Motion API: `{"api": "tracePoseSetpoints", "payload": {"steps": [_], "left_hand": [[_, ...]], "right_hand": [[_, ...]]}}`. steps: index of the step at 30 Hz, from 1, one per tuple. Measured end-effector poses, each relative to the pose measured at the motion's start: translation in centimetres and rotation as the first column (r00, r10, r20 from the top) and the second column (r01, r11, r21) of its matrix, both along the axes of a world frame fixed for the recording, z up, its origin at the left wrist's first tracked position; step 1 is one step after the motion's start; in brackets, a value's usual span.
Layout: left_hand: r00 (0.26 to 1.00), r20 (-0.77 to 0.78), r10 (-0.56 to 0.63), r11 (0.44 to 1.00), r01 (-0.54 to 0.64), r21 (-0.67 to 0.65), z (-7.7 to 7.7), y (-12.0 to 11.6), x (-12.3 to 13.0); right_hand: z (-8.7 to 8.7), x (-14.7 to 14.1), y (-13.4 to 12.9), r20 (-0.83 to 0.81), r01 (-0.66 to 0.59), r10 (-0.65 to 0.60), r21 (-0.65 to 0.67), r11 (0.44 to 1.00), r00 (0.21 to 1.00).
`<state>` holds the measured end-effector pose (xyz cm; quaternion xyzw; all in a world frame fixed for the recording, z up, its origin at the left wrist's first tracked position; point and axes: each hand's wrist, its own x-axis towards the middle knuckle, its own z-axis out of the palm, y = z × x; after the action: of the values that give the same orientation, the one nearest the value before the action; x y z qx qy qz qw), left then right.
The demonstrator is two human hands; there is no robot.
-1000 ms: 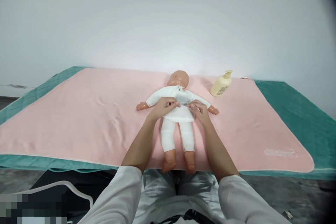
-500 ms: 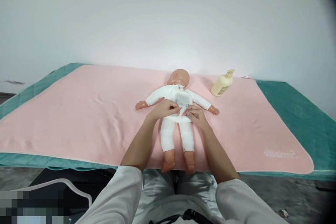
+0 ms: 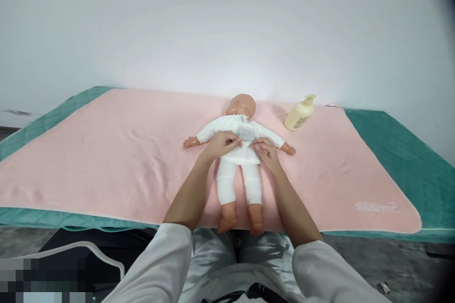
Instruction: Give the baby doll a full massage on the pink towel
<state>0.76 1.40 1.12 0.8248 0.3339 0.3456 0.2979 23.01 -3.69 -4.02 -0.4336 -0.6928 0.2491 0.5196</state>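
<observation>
A baby doll [image 3: 241,155] lies on its back, its head toward the wall and its feet at the near edge. White cloth covers its torso, arms and legs, and a pale grey printed label [image 3: 246,133] shows on its chest. My left hand [image 3: 222,144] rests over one side of the belly, thumb and fingers pinched on the white cloth just below the label. Opposite it, my right hand [image 3: 266,152] pinches the cloth on the other side. The fingertips of the two hands are a small gap apart.
A cream pump bottle [image 3: 299,114] stands beyond the doll to the right. Beneath everything spreads a pink blanket [image 3: 106,151] over a green padded cover [image 3: 401,147]. A white wall [image 3: 227,23] rises behind. A dark chair-like shape [image 3: 103,251] is below the near edge, left.
Both hands have shifted slightly up the doll's belly toward the label, and their fingertips are a little farther apart. The label looks shorter from top to bottom. The doll stays in place.
</observation>
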Motion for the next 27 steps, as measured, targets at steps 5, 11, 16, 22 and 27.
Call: {"api": "tracePoseSetpoints", "payload": {"steps": [5,11,16,22,27], "left_hand": [[0.997,-0.079,0.005,1.000,-0.006,-0.010,-0.1,0.2,0.1],[0.997,-0.071,0.007,1.000,-0.006,0.011,-0.1,0.2,0.3],[0.998,0.019,0.052,0.994,-0.054,0.096,-0.2,0.2,0.2],[0.978,0.205,0.044,0.982,-0.080,0.170,-0.5,0.7,0.2],[0.997,0.081,0.012,0.967,-0.033,0.252,-1.1,1.3,0.5]], "right_hand": [[-0.3,-0.2,0.4,0.042,0.003,-0.003,0.006,1.000,0.999],[-0.3,-0.2,0.5,0.015,0.003,-0.002,-0.030,1.000,1.000],[0.0,-0.2,0.5,-0.066,0.014,-0.017,-0.052,0.999,0.998],[0.2,-0.3,0.4,-0.047,0.035,-0.037,-0.044,0.998,0.998],[-0.1,-0.3,0.5,-0.016,0.024,-0.025,-0.050,0.998,1.000]]}}
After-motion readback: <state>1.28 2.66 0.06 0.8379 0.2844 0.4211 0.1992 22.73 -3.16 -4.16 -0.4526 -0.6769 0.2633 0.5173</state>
